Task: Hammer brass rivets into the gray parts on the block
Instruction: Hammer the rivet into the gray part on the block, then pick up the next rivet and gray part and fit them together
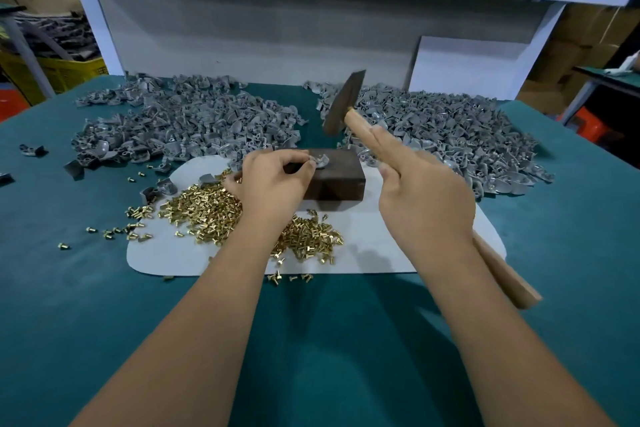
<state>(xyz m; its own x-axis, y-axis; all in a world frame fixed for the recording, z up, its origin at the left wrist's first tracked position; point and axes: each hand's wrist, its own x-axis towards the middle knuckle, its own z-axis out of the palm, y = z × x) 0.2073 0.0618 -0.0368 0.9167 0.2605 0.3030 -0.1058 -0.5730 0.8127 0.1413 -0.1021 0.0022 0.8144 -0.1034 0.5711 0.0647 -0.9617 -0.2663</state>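
The dark block [334, 177] sits on a white mat [381, 253]. One gray part [320, 161] lies on top of the block. The left hand [273, 184] pinches this part with thumb and finger to keep it steady. The right hand [424, 204] wraps round the wooden handle of the hammer [341, 104], with two fingers lying straight along it. The hammer head is up above the block, so I think a hit comes soon. Brass rivets [214, 211] lie in a heap just left of the block. Big piles of gray parts [180, 121] sit behind the block, so lots of work looks left. A yellow basket [59, 74] far left of the block holds dark things I cannot make out
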